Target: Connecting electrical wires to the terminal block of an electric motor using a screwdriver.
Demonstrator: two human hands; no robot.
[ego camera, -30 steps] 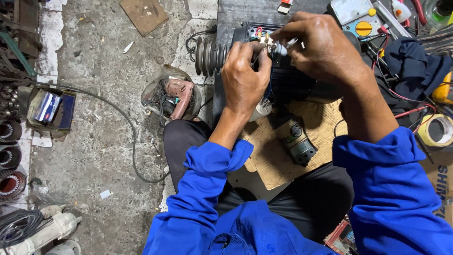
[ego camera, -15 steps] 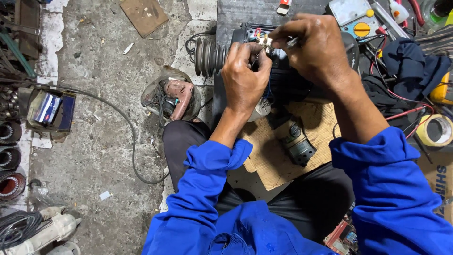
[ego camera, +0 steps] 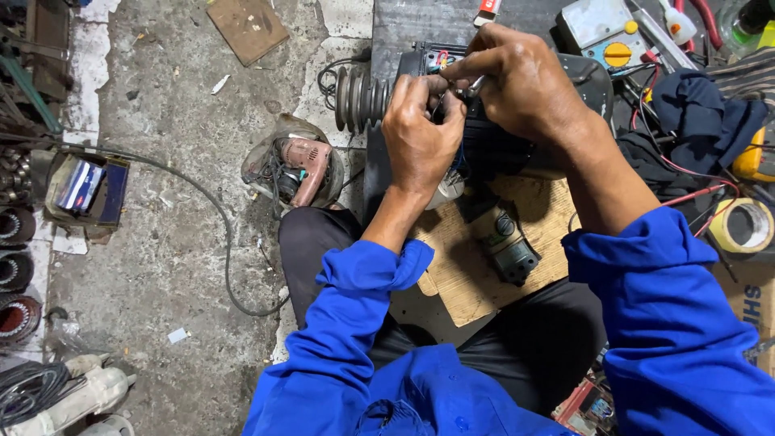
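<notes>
Since half a second earlier, little had been altered: both hands had been kept together over the top of the dark electric motor [ego camera: 517, 145], the right hand [ego camera: 525, 85] having been shifted only slightly, so the fine work at the motor's terminal area was judged to be ongoing rather than finished. The left hand [ego camera: 420, 141] was seen curled, fingers bent inward and pinched on something small at the wiring; what exactly was gripped could not be told. The right hand was arched over from one o'clock, its fingertips closed on a slim, pale metal piece meeting the left fingers. The motor was placed at twelve o'clock from the lap, its grooved pulley [ego camera: 361, 98] at its nine o'clock side. A grey-green tool body [ego camera: 504, 242] lay on a wooden board [ego camera: 468, 274] at six o'clock of the motor. A reddish drill [ego camera: 300, 168] rested at nine o'clock, a tape roll [ego camera: 741, 226] at three o'clock.
</notes>
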